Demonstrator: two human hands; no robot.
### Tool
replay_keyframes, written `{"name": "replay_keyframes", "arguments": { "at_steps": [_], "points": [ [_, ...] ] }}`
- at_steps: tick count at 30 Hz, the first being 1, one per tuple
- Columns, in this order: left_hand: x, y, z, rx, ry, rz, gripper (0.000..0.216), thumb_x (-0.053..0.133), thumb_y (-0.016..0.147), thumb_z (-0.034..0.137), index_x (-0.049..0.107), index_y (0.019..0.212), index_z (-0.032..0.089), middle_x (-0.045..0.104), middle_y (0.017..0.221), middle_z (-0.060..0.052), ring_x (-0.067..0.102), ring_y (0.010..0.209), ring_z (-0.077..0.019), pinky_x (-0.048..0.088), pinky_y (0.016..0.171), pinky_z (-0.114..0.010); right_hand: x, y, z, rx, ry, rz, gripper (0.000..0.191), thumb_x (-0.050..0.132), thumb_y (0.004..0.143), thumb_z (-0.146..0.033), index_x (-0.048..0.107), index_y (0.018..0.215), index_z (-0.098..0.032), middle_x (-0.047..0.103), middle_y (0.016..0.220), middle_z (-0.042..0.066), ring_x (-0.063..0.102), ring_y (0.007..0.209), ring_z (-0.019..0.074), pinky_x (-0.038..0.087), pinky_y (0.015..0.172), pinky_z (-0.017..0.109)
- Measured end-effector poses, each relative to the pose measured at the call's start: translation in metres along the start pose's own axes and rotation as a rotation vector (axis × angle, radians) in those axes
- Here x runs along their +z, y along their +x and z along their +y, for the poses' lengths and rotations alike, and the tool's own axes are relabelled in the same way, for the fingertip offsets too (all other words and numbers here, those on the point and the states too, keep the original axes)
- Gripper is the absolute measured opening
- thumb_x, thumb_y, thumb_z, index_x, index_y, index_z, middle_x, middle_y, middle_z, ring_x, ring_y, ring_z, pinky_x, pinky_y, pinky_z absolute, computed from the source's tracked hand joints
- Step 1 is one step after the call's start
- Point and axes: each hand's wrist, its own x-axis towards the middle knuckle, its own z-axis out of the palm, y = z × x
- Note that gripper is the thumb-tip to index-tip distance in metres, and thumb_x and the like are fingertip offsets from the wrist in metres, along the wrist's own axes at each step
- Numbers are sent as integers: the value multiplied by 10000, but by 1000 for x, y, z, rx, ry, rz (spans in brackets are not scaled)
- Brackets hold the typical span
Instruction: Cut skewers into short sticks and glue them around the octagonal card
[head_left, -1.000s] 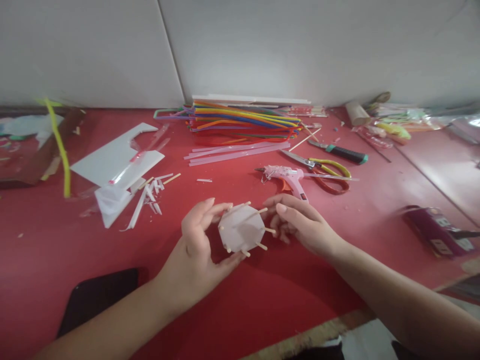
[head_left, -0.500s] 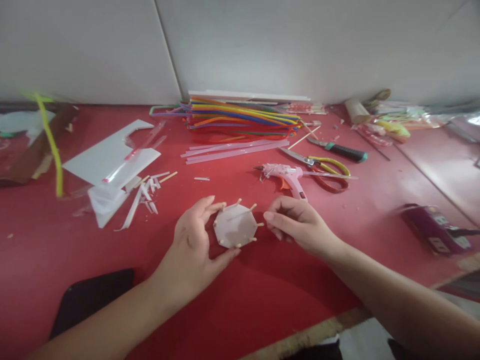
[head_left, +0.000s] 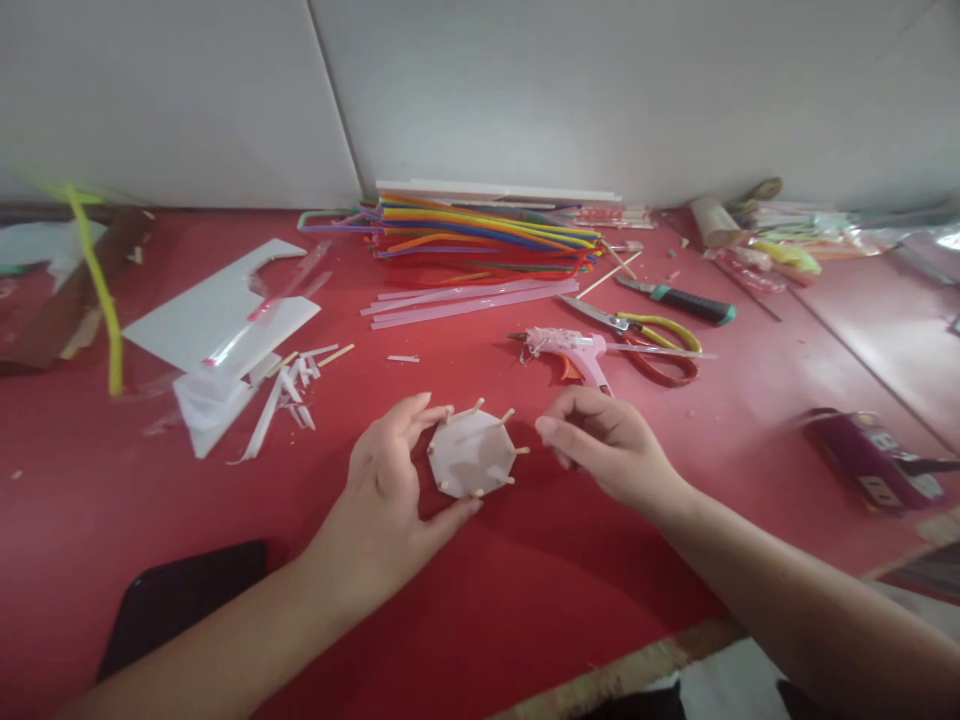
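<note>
My left hand (head_left: 386, 495) holds a small white octagonal foam piece (head_left: 471, 455) between thumb and fingers, low over the red table. Short wooden sticks poke out from its edges all round. My right hand (head_left: 604, 445) hovers just to the right of the piece with its fingers curled in a loose pinch, close to the stick tips but a little apart from them. I cannot make out anything between those fingers. A pink glue gun (head_left: 574, 352) lies just beyond my right hand.
Yellow-handled scissors (head_left: 652, 340), a green-and-black knife (head_left: 679, 298), a pile of coloured straws (head_left: 480, 240) and clear glue sticks (head_left: 469, 300) lie behind. White foam board (head_left: 217, 315) with scraps lies left. A purple box (head_left: 870, 458) sits right, a dark object (head_left: 187, 600) near my left arm.
The foam piece has been lowered and tilted flatter in my left hand. My right hand let go of its sticks and drew slightly right, fingers curling.
</note>
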Motion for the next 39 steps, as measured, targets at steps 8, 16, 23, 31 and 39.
{"name": "replay_keyframes", "arguments": {
  "at_steps": [8,16,23,31,39],
  "points": [
    [-2,3,3,-46,-8,12,830,702,807,345,160,1420,211,508,1304,-189,535,1219,-342,429,997,-581,-37,15,22,-121,-921,441,252,627,807,-389,521,949,-210,584,965,98,551,842,252,413,711,368],
    [-3,4,5,-58,36,17,777,692,803,331,209,1396,192,491,1309,-197,500,1230,-362,425,991,-595,-42,25,25,65,-894,343,122,507,825,-312,440,848,-213,572,788,52,547,702,218,335,599,315],
    [0,2,0,-69,6,25,755,667,809,339,213,1398,204,491,1311,-182,526,1208,-333,436,993,-572,-33,21,8,37,199,285,281,610,784,-324,403,948,-229,508,640,-68,510,475,112,366,470,260],
    [1,2,-4,-66,43,41,734,658,801,342,240,1386,195,497,1298,-172,520,1203,-337,442,991,-570,-35,19,-1,157,563,154,428,635,685,-182,510,1092,-223,580,736,-25,574,588,131,412,525,268],
    [0,-1,-5,-57,51,41,747,649,801,310,209,1394,198,490,1319,-185,508,1219,-354,422,999,-603,-47,23,-2,128,589,131,393,645,626,-168,601,1015,-195,554,712,-21,528,601,119,397,531,257]
  ]
}}
